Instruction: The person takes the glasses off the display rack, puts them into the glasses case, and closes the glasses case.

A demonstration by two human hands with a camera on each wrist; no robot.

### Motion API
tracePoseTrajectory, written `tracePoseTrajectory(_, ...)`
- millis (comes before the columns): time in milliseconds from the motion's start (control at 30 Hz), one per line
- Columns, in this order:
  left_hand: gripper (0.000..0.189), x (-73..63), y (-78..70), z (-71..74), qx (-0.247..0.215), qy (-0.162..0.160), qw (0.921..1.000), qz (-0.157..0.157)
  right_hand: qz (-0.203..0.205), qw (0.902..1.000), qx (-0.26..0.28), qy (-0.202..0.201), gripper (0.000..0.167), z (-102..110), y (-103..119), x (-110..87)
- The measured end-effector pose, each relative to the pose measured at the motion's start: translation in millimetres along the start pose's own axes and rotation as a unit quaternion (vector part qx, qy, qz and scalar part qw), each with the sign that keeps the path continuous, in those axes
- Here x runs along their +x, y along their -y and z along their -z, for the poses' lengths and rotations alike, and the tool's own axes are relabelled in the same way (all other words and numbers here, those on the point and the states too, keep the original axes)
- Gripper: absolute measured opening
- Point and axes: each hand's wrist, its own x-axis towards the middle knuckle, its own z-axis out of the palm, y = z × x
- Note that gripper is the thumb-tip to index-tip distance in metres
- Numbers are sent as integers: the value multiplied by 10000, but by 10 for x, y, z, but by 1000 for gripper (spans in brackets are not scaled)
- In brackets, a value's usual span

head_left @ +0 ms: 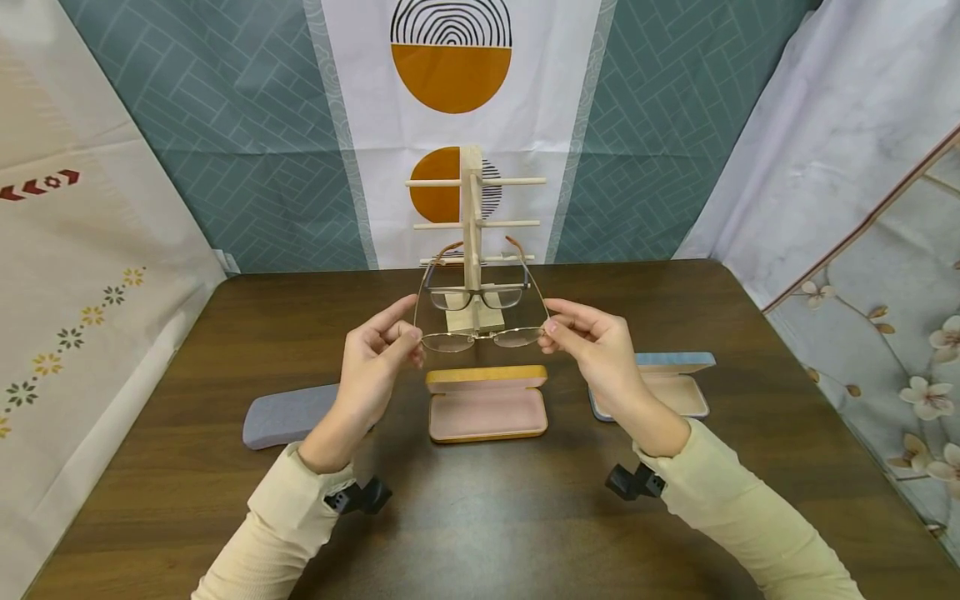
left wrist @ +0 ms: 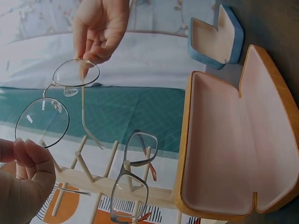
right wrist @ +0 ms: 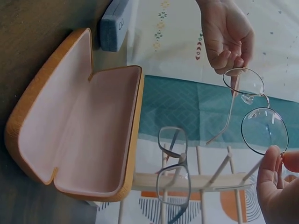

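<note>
The left hand (head_left: 380,354) and the right hand (head_left: 592,346) each pinch one side of the thin glasses (head_left: 484,336), up above the desk (head_left: 480,517), near the wooden stand (head_left: 472,208). A yellow case (head_left: 487,415) lies open.

Patterned hangings (head_left: 255,150) around a wooden table (head_left: 480,533) show a curtained-off workspace.

Brown table (head_left: 480,525) with stand (head_left: 472,208), grey case (head_left: 288,415), yellow case (head_left: 488,412), blue case (head_left: 681,392)
</note>
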Motion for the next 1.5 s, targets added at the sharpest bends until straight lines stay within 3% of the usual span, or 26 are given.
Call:
tracePoseTrajectory(600,45,-92,92,17,210,36,9997,99,-15,9997,-263,-13,33,33,-94,-109)
tracePoseTrajectory(1067,44,-168,139,18,232,117,9994,213,-253,9991,-329,-8,33,60,-151,-184)
tracePoseTrajectory(1500,44,-241,167,36,278,253,9990,247,-205,9996,-177,110,33,85,-198,-262)
